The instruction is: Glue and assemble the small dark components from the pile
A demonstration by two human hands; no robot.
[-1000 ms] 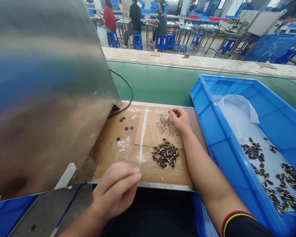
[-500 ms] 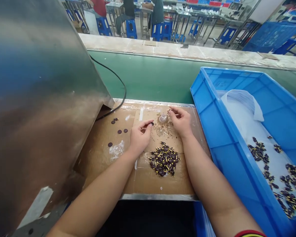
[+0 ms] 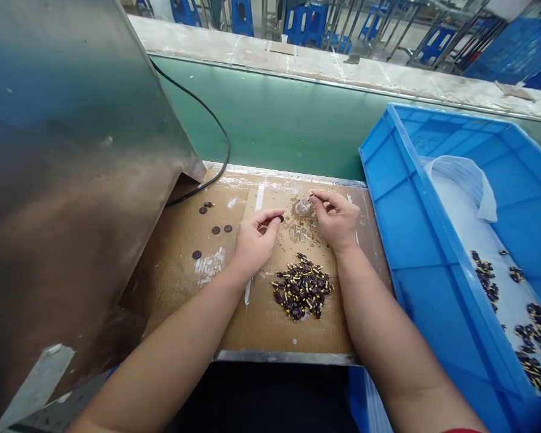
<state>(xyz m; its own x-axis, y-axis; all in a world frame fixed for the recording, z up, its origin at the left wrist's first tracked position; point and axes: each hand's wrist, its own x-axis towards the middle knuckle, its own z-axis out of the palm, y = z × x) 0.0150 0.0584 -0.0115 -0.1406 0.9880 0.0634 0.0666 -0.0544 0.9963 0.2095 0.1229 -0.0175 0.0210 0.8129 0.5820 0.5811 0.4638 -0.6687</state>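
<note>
Between the thumb and fingers of my left hand point(image 3: 258, 239) is a small dark round disc point(image 3: 280, 219), held left of a clear little cup point(image 3: 303, 207). My right hand point(image 3: 337, 220) pinches a tiny dark piece at the cup's right side; my fingers mostly cover it. Below both hands lies a heap of small dark brown and yellow parts point(image 3: 301, 287) on the cardboard-covered bench point(image 3: 270, 331). Several loose dark discs point(image 3: 216, 230) are scattered to the left of my left hand, one with a small yellow-tipped part beside it.
A large metal housing point(image 3: 72, 180) fills the left side, with a black cable point(image 3: 207, 111) curving out behind it. At right stands a blue crate point(image 3: 433, 264) holding a white liner and more dark-yellow parts. A green belt point(image 3: 270, 114) runs behind the bench.
My left hand came up from the bench's front edge to beside the cup, with a dark disc in its fingers. My right hand stays by the cup. The view has tilted down.
</note>
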